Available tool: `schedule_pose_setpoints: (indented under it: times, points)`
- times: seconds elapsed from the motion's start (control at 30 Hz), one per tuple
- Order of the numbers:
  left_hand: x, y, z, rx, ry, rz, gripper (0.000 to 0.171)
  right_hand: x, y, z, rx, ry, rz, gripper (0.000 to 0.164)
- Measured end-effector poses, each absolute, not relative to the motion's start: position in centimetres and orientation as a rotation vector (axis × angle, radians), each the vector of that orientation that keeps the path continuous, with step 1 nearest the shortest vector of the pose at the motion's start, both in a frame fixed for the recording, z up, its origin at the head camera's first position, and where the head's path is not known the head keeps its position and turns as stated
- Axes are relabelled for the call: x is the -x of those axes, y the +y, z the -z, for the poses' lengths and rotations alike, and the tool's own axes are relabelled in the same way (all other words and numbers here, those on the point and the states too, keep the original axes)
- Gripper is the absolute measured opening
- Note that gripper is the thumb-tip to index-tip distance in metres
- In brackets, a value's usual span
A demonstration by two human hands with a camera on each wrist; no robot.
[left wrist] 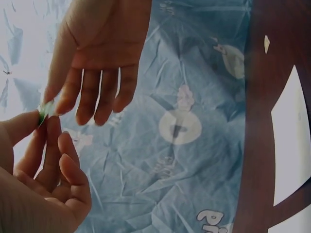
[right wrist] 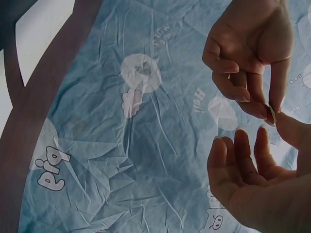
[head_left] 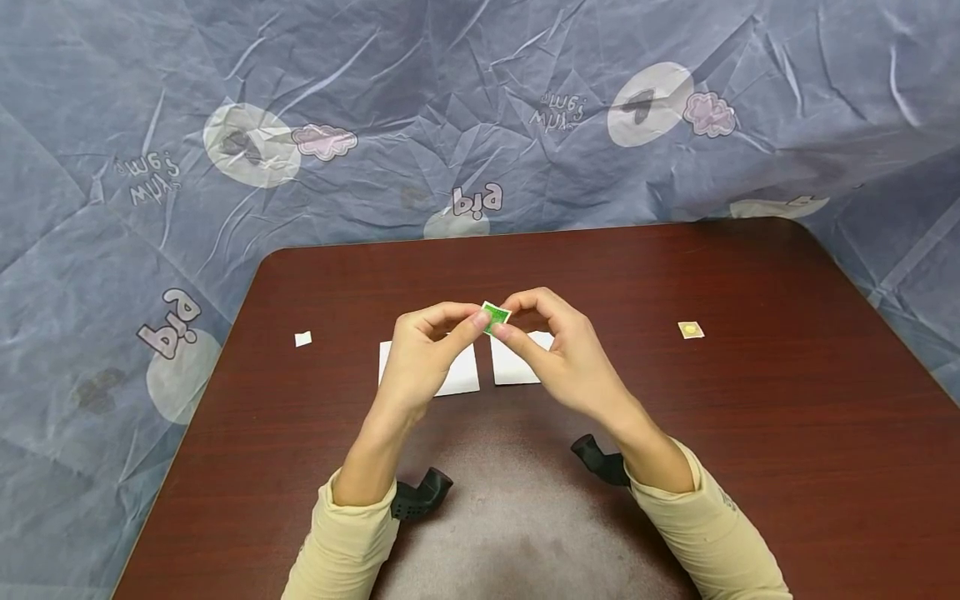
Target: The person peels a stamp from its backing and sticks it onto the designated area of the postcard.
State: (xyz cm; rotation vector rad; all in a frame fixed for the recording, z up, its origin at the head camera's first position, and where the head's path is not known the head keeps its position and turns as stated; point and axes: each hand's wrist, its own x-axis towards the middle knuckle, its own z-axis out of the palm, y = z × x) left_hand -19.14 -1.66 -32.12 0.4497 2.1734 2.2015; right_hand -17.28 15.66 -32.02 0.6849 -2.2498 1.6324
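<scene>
By the left hand's grip (head_left: 423, 357) and the right hand's grip (head_left: 561, 354), a white-bordered green paper square (head_left: 496, 313) is pinched at opposite sides, presumably so it is steadied, above white sheets (head_left: 461, 377) laid on the table (head_left: 787, 383).

We can read the word “pig” (right wrist: 53, 168) on the blue cloth (right wrist: 136, 141); the smaller lettering (head_left: 557, 112) on it we cannot make out.

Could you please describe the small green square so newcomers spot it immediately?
Above the reddish brown table, the bare left hand and bare right hand meet. They pinch the small, white-edged green square, unlike the plain white rectangular sheets below.
</scene>
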Motion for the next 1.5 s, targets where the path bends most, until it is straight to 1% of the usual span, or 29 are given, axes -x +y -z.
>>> schedule_pose_setpoints:
  times: [0.1, 0.2, 0.33, 0.47, 0.53, 0.63, 0.77, 0.9, 1.13, 1.3, 1.43, 1.5]
  points:
    - [19.1, -1.6, 32.0, -0.387, 2.142, -2.217, 0.017, 17.4, 15.7, 32.1, -0.721, -2.205, -1.660, 0.007]
    - [19.1, -1.7, 32.0, -0.385, 2.065, -2.238, 0.018, 17.4, 15.7, 32.1, -0.769, -2.160, -1.706, 0.009]
    - [19.1, -1.8, 32.0, -0.415, 1.934, -2.282, 0.011, 17.4, 15.8, 32.0, -0.804, -2.117, -1.780, 0.010]
    - [19.2, -1.9, 32.1, -0.439, 1.893, -2.294, 0.017, 17.4, 15.8, 32.0, -0.809, -2.087, -1.836, 0.006]
    - [19.2, -2.0, 32.1, -0.441, 1.895, -2.294, 0.016, 17.4, 15.8, 32.0, -0.800, -2.083, -1.847, 0.004]
    - [19.2, -1.9, 32.1, -0.433, 1.924, -2.283, 0.011, 17.4, 15.7, 32.0, -0.750, -2.100, -1.836, 0.003]
    - [19.4, -1.8, 32.4, -0.393, 2.021, -2.239, 0.017, 17.4, 15.6, 32.0, -0.617, -2.127, -1.831, 0.006]
    - [19.6, -1.6, 32.7, -0.377, 2.073, -2.207, 0.019, 17.8, 15.7, 32.2, -0.503, -2.126, -1.845, 0.007]
    - [20.0, -1.3, 33.2, -0.527, 2.051, -2.216, 0.023, 18.4, 15.8, 32.6, -0.408, -2.069, -1.879, 0.003]
    - [20.2, -1.2, 33.5, -0.595, 2.029, -2.237, 0.026, 18.7, 15.7, 32.7, -0.374, -2.023, -1.876, 0.005]
    - [21.2, -1.5, 34.4, -0.606, 2.272, -2.142, 0.025, 18.9, 15.8, 32.8, -0.331, -2.000, -1.848, 0.008]
    - [22.0, -1.7, 35.2, -0.579, 2.504, -1.986, 0.026, 18.9, 15.8, 32.8, -0.327, -1.988, -1.856, 0.008]
